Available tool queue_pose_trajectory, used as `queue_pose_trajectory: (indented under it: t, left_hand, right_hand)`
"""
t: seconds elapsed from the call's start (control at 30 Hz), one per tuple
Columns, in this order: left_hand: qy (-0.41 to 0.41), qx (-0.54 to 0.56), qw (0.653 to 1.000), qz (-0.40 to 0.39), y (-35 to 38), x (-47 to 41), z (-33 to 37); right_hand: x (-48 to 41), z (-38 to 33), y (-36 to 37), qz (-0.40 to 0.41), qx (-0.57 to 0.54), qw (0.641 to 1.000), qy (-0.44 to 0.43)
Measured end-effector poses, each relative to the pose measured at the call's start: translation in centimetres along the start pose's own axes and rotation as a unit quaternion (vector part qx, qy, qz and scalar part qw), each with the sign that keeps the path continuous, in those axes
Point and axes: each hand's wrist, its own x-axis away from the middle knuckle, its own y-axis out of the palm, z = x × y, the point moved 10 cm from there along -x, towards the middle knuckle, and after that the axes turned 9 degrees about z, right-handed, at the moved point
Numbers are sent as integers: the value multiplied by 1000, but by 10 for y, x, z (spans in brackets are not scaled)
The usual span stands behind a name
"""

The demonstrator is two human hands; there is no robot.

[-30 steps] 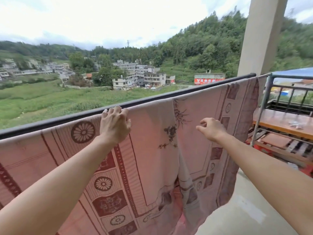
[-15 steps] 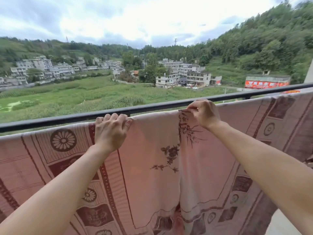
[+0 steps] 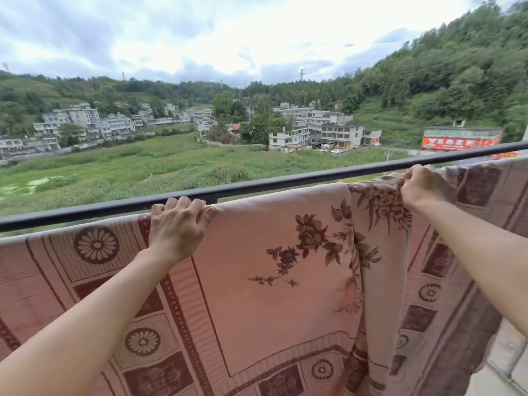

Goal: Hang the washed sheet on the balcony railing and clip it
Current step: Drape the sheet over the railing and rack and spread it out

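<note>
A pink sheet (image 3: pixel 271 281) with dark red flowers and bordered squares hangs over the near rail of the balcony, below the black railing (image 3: pixel 285 182). My left hand (image 3: pixel 177 224) lies on the sheet's top edge at centre left, its fingers curled over the fold. Further right, my right hand (image 3: pixel 420 187) pinches a bunched part of the top edge and holds it up near the railing. A vertical fold of cloth runs down below that hand. No clips are in view.
Beyond the railing lie green fields, a cluster of pale buildings and wooded hills far below. A strip of the concrete balcony floor (image 3: pixel 503 367) shows at the lower right, past the sheet's hanging end.
My right hand has moved right along the top edge, carrying the bunched cloth with it. The left hand stays on the same spot. The camera has turned left, and the pillar and shelf have left the view.
</note>
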Motion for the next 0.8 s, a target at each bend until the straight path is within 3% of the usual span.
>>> queue_pose_trajectory:
  t: [0.13, 0.27, 0.43, 0.67, 0.8]
  left_hand:
    - [23, 78, 997, -8, -3, -14, 35]
    - [29, 55, 996, -60, 12, -21, 62]
    - [42, 16, 999, -28, 11, -17, 61]
    - [46, 14, 999, -15, 10, -14, 61]
    - [47, 15, 999, -19, 9, -11, 58]
  right_hand:
    - [39, -93, 19, -83, -142, 970, -177]
    - [46, -95, 23, -59, -264, 952, -142]
    - [23, -77, 20, -15, -217, 966, -142]
    - [7, -47, 42, -51, -168, 968, -182]
    - [-24, 4, 63, -85, -111, 980, -140]
